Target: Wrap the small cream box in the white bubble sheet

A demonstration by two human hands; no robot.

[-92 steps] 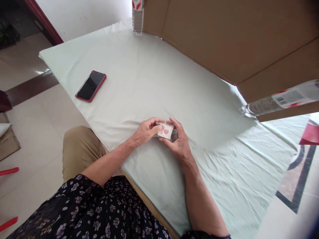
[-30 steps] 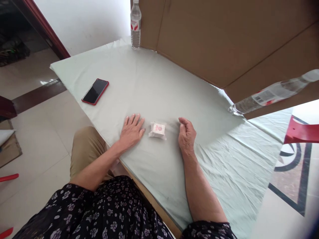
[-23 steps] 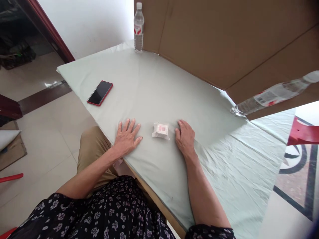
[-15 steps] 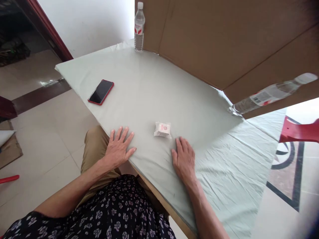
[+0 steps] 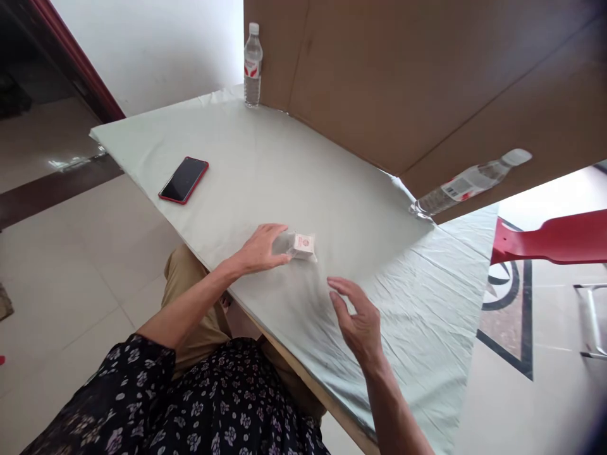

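A small white block with red print, in a clear plastic wrapper, lies on the pale green tablecloth. At its left side is my left hand, thumb and fingers apart around the wrapper's left end; whether they touch it I cannot tell. My right hand is held to the right of and nearer than the block, fingers curved and apart from the thumb, with nothing between them.
A phone in a red case lies on the table's left part. One water bottle stands at the far corner; another bottle is at the right. Both are by a tall cardboard panel. A red chair is beyond the right edge.
My left hand has left the table's near edge and moved right to the packet. My right hand has lifted off the cloth and its fingers have curved. The view has shifted slightly.
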